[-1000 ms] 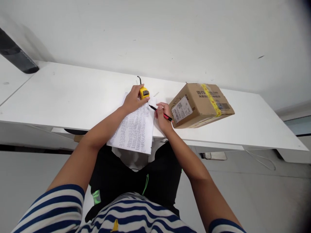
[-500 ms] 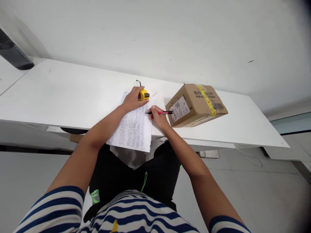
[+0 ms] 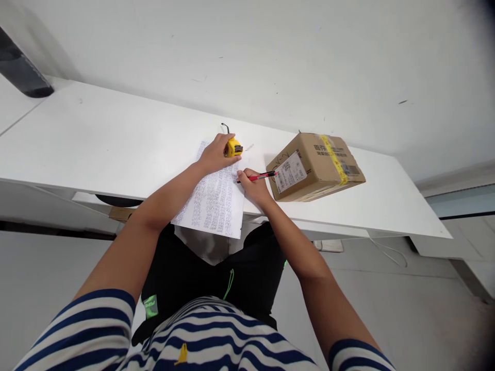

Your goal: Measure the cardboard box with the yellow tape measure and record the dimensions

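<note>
My left hand point(image 3: 218, 154) is closed around a yellow tape measure point(image 3: 234, 148), whose black strap sticks out toward the wall. That hand rests over the upper part of a paper sheet point(image 3: 216, 206) covered in rows of dense handwriting. In my right hand point(image 3: 253, 186) is a red and black pen point(image 3: 262, 176), its tip pointing left at the sheet's right side. The tip is partly hidden by my fingers, so contact with the paper is hard to make out. The sheet's lower end hangs past the table's front edge.
A taped cardboard box point(image 3: 317, 167) with a white label stands on the white table point(image 3: 96, 139), just right of my right hand. Behind the table rises a white wall point(image 3: 270, 62). At the far left is a dark object point(image 3: 27, 72). A cable point(image 3: 390, 252) hangs below the table at right.
The view has shifted slightly. My right hand has tilted the pen, so its back end now points higher. Both hands keep their holds.
</note>
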{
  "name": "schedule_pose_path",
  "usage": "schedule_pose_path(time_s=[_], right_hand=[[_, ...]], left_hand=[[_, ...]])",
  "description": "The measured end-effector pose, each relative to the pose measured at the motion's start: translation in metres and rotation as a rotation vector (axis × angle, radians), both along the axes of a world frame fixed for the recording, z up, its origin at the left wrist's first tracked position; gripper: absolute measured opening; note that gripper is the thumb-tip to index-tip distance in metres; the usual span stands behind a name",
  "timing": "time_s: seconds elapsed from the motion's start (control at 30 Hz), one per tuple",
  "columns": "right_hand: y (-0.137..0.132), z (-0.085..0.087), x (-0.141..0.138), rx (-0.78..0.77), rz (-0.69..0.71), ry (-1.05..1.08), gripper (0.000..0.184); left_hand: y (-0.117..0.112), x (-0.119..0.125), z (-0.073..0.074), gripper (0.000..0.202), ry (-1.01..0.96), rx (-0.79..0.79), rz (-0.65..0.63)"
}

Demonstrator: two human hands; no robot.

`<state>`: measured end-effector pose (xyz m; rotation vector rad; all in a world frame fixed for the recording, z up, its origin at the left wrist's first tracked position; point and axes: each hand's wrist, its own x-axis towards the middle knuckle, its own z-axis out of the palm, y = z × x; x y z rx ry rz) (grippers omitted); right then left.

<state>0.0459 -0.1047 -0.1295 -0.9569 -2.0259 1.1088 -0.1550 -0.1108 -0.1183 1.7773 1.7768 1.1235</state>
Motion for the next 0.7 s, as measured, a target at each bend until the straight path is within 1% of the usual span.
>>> schedule_pose_path(time_s=[0.13, 0.27, 0.33, 0.43, 0.5, 0.6, 0.7], right_hand=[[0.001, -0.001, 0.001, -0.003, -0.002, 0.023, 0.045], [0.002, -0.003, 0.001, -0.014, -0.007, 0.012, 0.044], [0.002, -0.004, 0.001, -0.025, -0.043, 0.020, 0.044], [0.001, -0.003, 0.000, 0.000, -0.086, 0.026, 0.045], [0.000, -0.001, 0.000, 0.012, -0.066, 0.007, 0.044], [0.000, 0.001, 0.001, -0.016, -0.022, -0.012, 0.042], [-0.001, 0.002, 0.001, -0.020, -0.028, -0.005, 0.043]], left_hand=[[0.001, 0.000, 0.001, 0.079, -0.002, -0.019, -0.005], [0.004, -0.003, 0.000, 0.083, 0.039, -0.024, -0.058], [0.005, -0.006, -0.001, 0.086, 0.060, -0.040, -0.083], [0.006, -0.009, -0.003, 0.093, 0.078, -0.059, -0.107], [0.007, -0.010, -0.004, 0.099, 0.091, -0.058, -0.120], [0.008, -0.012, -0.006, 0.106, 0.108, -0.054, -0.127], [0.008, -0.012, -0.007, 0.107, 0.100, -0.049, -0.120]])
